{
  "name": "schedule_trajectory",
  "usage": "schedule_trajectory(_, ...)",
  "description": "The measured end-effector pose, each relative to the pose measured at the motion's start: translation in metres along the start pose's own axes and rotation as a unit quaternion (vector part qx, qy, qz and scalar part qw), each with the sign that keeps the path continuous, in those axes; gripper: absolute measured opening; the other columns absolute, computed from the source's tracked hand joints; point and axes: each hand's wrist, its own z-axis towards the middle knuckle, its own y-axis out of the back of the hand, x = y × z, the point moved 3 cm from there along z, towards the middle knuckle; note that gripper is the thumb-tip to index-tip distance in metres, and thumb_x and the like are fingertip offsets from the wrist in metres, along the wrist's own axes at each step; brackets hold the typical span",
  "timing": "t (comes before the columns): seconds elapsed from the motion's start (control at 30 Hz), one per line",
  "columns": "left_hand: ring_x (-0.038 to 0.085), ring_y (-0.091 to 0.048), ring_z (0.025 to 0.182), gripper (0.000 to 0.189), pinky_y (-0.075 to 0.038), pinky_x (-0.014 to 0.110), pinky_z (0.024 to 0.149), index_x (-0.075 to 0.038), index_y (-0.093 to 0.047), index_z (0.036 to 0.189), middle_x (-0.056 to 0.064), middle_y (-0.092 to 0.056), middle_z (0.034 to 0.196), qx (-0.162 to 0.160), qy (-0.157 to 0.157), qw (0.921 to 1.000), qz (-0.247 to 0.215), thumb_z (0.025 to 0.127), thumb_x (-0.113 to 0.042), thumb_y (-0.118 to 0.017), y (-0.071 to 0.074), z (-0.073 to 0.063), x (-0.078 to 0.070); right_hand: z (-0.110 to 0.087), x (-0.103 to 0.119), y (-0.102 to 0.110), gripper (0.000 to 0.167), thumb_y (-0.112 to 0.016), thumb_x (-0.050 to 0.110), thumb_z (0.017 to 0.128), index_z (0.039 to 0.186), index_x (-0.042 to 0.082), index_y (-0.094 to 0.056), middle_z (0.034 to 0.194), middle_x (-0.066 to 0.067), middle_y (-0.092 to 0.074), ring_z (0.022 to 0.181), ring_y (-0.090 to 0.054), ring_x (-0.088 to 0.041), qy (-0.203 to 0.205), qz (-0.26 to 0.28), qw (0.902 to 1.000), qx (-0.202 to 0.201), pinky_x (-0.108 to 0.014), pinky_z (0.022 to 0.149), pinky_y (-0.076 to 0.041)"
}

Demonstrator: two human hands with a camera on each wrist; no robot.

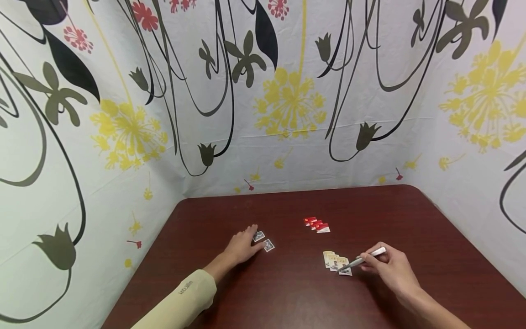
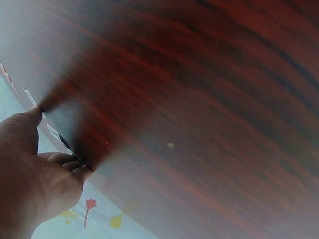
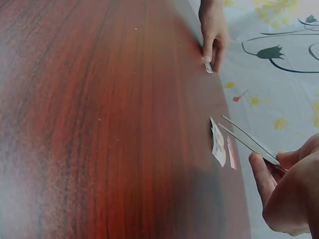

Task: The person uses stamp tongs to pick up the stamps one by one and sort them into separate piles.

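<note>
My right hand (image 1: 392, 269) pinches metal tweezers (image 1: 365, 259) between thumb and fingers. In the right wrist view the two prongs of the tweezers (image 3: 249, 143) stand apart, their tips close to the stamps. Those are small yellow-topped stamps (image 1: 334, 259), overlapping in a fanned row on the table. Over to the left, my left hand (image 1: 240, 246) lies with fingers spread at two grey stamps. Its thumb touches the edge of the nearer grey stamp (image 1: 268, 246), and its fingertips rest beside the farther grey stamp (image 1: 258, 236).
Several red-and-white stamps (image 1: 317, 225) lie overlapped farther back on the dark reddish wooden table (image 1: 279, 292). A white sheet (image 1: 255, 160) printed with flowers hangs around the table's back and sides.
</note>
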Motion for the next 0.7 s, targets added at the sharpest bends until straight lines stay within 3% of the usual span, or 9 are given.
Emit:
schedule_trajectory(0.2,0.043,-0.050,0.143,0.076,-0.041,0.058,0.115,0.003,-0.044,0.158,0.026,-0.048,0.158,0.003,0.001,1.0000,0.001,0.104,-0.045,-0.067,0.001,0.000,-0.001,0.004,0.000,0.017,0.012,-0.069,-0.005,0.100,0.101,-0.016,-0.064,0.091,-0.012,-0.078,0.074,-0.077,-0.013,0.008,0.012,0.9995,-0.027,-0.033,0.071,-0.063)
schedule_trajectory(0.37,0.044,-0.050,0.143,0.076,-0.041,0.059,0.114,0.004,-0.045,0.158,0.027,-0.048,0.158,0.000,0.001,1.0000,-0.003,0.104,-0.044,-0.068,0.001,-0.002,-0.002,0.005,-0.003,0.030,0.015,-0.069,-0.002,0.101,0.104,-0.016,-0.064,0.092,-0.014,-0.078,0.074,-0.076,-0.012,0.004,-0.017,0.9992,-0.036,-0.033,0.072,-0.063)
schedule_trajectory(0.7,0.043,-0.049,0.145,0.077,-0.040,0.060,0.115,0.004,-0.044,0.158,0.026,-0.048,0.158,0.003,0.003,1.0000,-0.005,0.104,-0.045,-0.068,0.001,-0.001,-0.002,0.006,-0.012,0.030,0.013,-0.069,-0.004,0.101,0.103,-0.016,-0.064,0.092,-0.016,-0.077,0.073,-0.076,-0.013,-0.013,-0.010,0.9995,-0.027,-0.033,0.071,-0.063)
